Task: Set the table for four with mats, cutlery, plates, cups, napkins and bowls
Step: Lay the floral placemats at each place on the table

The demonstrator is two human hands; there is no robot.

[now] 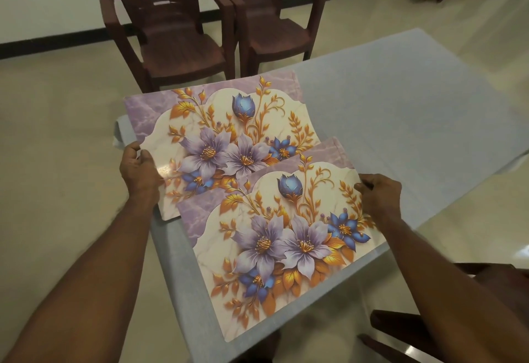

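1. The job is at its start. Only two floral placemats are on the table (400, 99), which wears a pale blue-grey cloth; judging by four settings, two more mats are yet to come.

2. No cutlery, plates, cups, napkins or bowls show anywhere in view, so all of those appear to be left to do.

3. The far placemat (223, 122) lies at the table's left end, its far-left corner hanging a little past the table edge.

4. The near placemat (286, 242) lies closer to the person and overlaps the far one's near-right part, so the pair are touching rather than spaced as separate settings. Its near corner reaches just past the near edge of the table.

5. The left hand (140, 168) sits on the left edge of the far placemat, thumb on top and fingers curled at the rim, seemingly gripping it.

6. The right hand (378, 193) is at the right edge of the near placemat, fingers curled at that rim and apparently pinching it.

7. Both mats thus lie between the two hands, one edge to each. My reading is that they are being slid apart or squared up.

8. Two brown plastic chairs (217, 27) stand beyond the table's far-left side.
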